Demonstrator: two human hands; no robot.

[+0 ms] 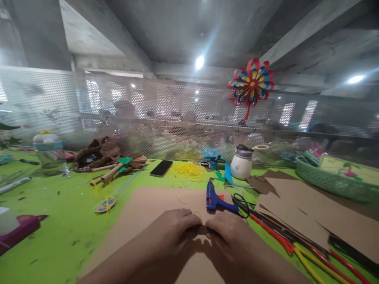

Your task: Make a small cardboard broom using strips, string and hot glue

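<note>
My left hand (177, 227) and my right hand (226, 228) meet above a sheet of brown cardboard (148, 201). Between their fingertips they pinch a small brown piece (202, 229), mostly hidden by the fingers. A thin pale strand curves beside my left fingers. Just beyond my right hand, a blue glue gun (217, 199) lies on the cardboard, with a bit of orange-red behind it.
Behind lie a black phone (161, 168), yellow shreds (188, 171), a white jug (241, 163) and cardboard rolls (111, 173). To the right are red and yellow pipe-like strips (308, 260), cardboard sheets (296, 213) and a green basket (334, 185). A jar (50, 156) stands left.
</note>
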